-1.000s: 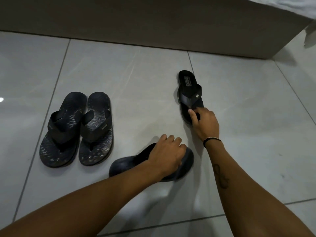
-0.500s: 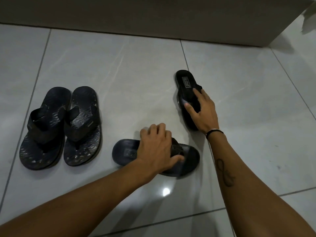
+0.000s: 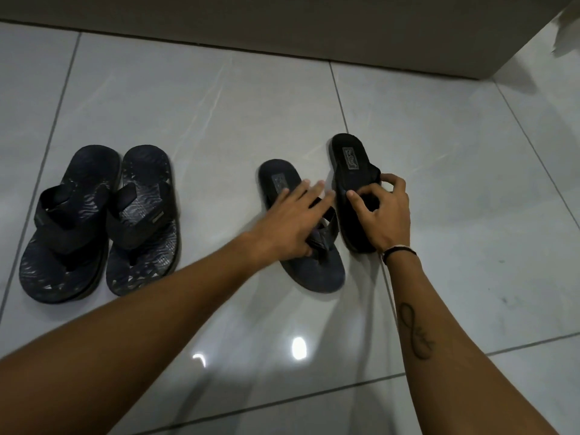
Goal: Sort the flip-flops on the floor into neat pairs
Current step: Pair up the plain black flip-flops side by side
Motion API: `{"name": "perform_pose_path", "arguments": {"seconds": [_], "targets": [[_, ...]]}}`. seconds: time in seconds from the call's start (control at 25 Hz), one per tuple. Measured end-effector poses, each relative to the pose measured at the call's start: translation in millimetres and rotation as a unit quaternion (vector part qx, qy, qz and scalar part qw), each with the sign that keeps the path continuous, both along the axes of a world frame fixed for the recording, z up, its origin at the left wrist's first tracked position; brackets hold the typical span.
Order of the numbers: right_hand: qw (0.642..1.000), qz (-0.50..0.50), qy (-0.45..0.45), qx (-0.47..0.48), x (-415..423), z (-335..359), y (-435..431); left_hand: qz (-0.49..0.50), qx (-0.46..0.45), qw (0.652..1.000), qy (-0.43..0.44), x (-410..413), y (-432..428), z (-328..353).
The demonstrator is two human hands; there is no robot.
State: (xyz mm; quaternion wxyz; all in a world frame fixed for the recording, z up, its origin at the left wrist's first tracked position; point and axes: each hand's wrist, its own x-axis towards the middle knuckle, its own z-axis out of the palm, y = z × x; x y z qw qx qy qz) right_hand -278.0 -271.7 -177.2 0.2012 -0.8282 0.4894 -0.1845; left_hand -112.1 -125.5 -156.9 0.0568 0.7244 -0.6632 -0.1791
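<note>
Two patterned dark flip-flops (image 3: 97,224) lie side by side as a pair on the left of the tiled floor. Two plain black flip-flops lie near the middle, heels pointing away from me. My left hand (image 3: 292,221) rests flat on the strap of the left black flip-flop (image 3: 317,271), fingers spread. My right hand (image 3: 384,211) pinches the strap of the right black flip-flop (image 3: 350,155), which sits slightly farther away and close beside the other. Both hands hide the middle of these two flip-flops.
A dark wall base or furniture panel (image 3: 282,23) runs along the far side. Glossy grey tiles (image 3: 219,98) extend around the flip-flops. A white cloth edge (image 3: 565,29) hangs at the top right corner.
My left hand turned the near black flip-flop from lying crosswise to pointing away from me, beside the other. My right hand shifted its hold on the far one's strap.
</note>
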Motion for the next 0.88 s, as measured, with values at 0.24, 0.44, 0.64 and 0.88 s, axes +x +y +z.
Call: {"name": "perform_pose_path", "arguments": {"seconds": [0.24, 0.44, 0.64, 0.88], "targets": [[0.993, 0.069, 0.065, 0.075, 8, 8, -7, 0.208, 0.058, 0.976, -0.004, 26, -2, -5], [0.94, 0.135, 0.227, 0.215, 25, 33, -25, 0.152, 0.063, 0.981, 0.103, 38, -17, -11], [0.931, 0.155, 0.279, 0.176, 30, 41, -32, 0.169, 0.06, 0.973, 0.146, 43, -25, -10], [0.926, 0.15, 0.275, 0.209, 28, 50, -19, 0.181, 0.04, 0.97, 0.154, 42, -24, -8]]}}
